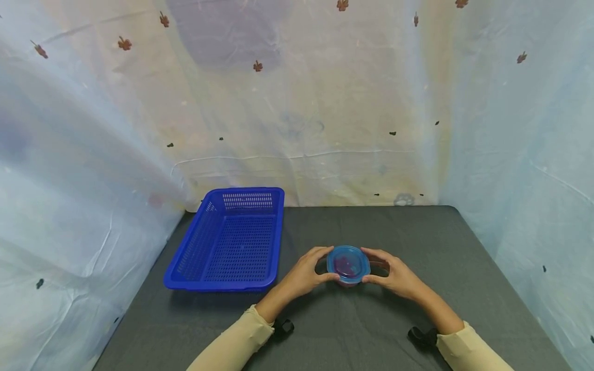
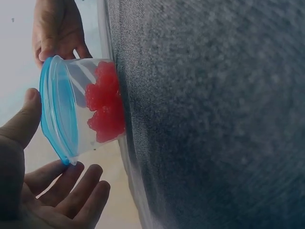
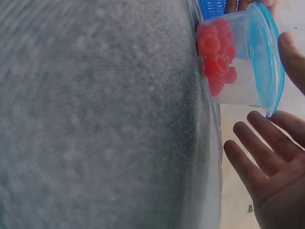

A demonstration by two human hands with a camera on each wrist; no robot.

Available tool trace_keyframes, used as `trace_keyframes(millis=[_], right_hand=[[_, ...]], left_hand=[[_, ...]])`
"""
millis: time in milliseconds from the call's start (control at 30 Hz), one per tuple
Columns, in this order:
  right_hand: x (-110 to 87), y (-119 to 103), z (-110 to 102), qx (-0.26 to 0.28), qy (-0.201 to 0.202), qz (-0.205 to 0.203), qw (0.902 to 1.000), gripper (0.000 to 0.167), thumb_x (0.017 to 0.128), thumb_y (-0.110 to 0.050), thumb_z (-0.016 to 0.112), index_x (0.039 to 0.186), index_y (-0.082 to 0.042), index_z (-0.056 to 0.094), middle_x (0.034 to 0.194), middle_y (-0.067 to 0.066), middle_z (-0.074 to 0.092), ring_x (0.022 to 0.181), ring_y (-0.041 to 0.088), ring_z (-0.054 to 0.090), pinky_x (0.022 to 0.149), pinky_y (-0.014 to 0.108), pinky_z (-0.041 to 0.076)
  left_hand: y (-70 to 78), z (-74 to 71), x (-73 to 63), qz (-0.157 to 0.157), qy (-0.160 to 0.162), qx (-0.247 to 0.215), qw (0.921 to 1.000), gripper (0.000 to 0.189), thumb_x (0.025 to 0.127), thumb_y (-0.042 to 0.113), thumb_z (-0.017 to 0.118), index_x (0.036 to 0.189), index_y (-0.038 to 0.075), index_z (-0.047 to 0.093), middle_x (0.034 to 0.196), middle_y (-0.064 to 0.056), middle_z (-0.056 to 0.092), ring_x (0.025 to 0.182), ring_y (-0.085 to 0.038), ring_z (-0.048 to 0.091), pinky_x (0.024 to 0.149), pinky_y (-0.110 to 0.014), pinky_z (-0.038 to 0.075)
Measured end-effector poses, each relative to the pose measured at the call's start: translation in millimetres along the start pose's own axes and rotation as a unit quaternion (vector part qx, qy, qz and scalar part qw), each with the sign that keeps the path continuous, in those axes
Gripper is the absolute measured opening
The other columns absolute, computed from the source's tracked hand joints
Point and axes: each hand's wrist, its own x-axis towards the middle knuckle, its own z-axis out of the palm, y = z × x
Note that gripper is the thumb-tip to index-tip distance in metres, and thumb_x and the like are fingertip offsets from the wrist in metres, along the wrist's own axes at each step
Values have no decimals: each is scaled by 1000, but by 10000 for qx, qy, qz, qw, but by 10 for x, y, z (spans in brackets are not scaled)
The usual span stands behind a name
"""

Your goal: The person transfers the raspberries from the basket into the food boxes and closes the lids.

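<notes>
A small clear plastic tub (image 2: 85, 143) stands upright on the dark table, capped by a translucent blue lid (image 1: 348, 264). Inside it, red raspberry-like pieces (image 3: 215, 52) lie at the bottom. My left hand (image 1: 307, 272) holds the lid's left edge between thumb and fingertips. On the opposite edge, the thumb and index finger of my right hand (image 1: 395, 274) grip the lid the same way. The other fingers of both hands spread loosely below the rim, as the wrist views show. Whether the lid is fully seated all round, I cannot tell.
To the left of the hands, a blue perforated plastic basket (image 1: 241, 247) sits on the grey cloth-covered table (image 1: 371, 335). Patterned plastic sheeting (image 1: 297, 103) hangs behind and on both sides of the table.
</notes>
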Motion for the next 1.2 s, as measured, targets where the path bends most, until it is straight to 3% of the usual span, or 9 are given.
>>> trace_keyframes(millis=[433,833,1200], right_hand=[[22,7,19,-347,64,31,9994,71,92,-22,87,153,-1,56,148,20,60,131,42,64,107,50,52],[13,-5,13,-346,52,165,9993,72,93,-25,87,153,-3,56,149,21,61,132,43,63,107,53,51],[7,-21,23,-356,76,183,9992,72,92,-26,87,153,-2,56,147,21,62,130,42,65,106,53,52]], left_hand=[[13,-11,7,-2,-10,225,9997,78,95,40,82,160,10,51,158,-9,55,145,-29,54,117,-51,45],[34,23,6,-345,214,171,9990,81,89,46,86,158,17,56,156,-3,59,133,-27,63,110,-54,50],[46,23,-6,-569,232,50,9981,80,89,47,86,158,22,56,156,-1,60,130,-26,65,107,-54,52]])
